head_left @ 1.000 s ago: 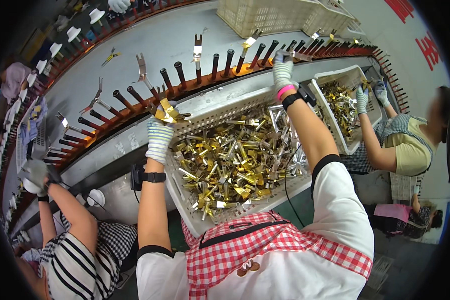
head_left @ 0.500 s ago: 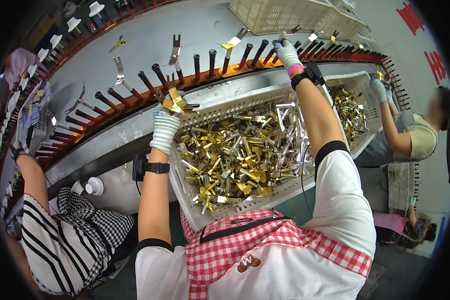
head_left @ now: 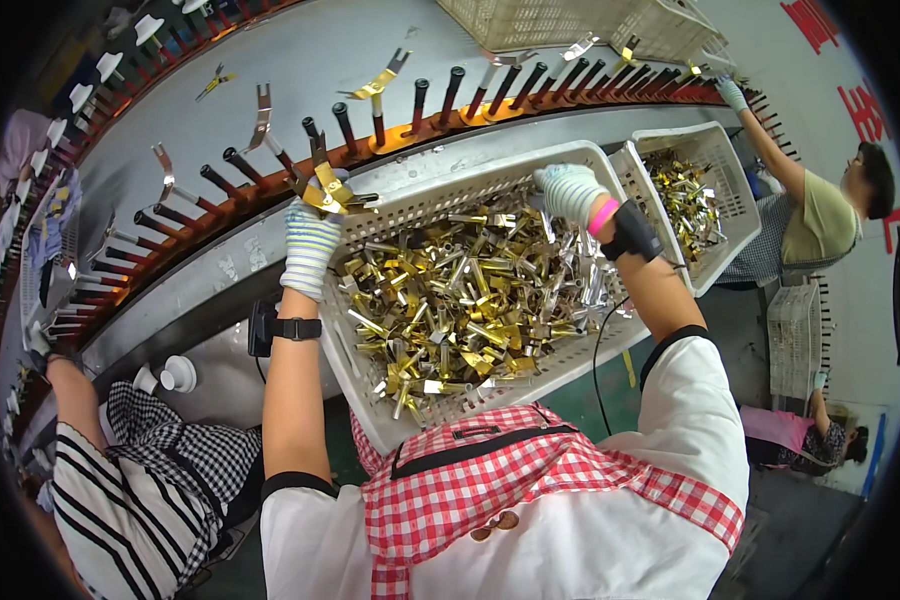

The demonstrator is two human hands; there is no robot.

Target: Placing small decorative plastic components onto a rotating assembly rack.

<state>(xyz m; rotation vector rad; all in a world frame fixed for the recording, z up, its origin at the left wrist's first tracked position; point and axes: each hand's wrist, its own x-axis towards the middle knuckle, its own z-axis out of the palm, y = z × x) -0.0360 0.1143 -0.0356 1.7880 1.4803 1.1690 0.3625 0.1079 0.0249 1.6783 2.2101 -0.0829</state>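
Observation:
My left hand (head_left: 310, 243), in a striped knit glove, is closed round several gold forked metal clips (head_left: 330, 190) at the crate's far left corner. In a matching glove, my right hand (head_left: 572, 193) hangs over the far right part of the white perforated crate (head_left: 575, 157), fingers bent; what is in them, if anything, is hidden. Gold and silver metal parts (head_left: 460, 310), many with tube ends, heap the crate. Beyond it runs a curved row of black-tipped rods (head_left: 421, 105). Some carry forked clips, such as a gold one (head_left: 375, 85).
A second white crate (head_left: 740, 205) of metal parts stands at right, beside a co-worker (head_left: 820, 215) reaching toward the rods. Another person in stripes (head_left: 120, 500) works at left. White round caps (head_left: 178, 374) lie on the ledge. A beige crate (head_left: 570, 25) sits beyond the rods.
My right hand has come back from the rods to the crate. The rods and their clips have shifted left. My left hand keeps its clips. The right co-worker's arm now reaches out farther.

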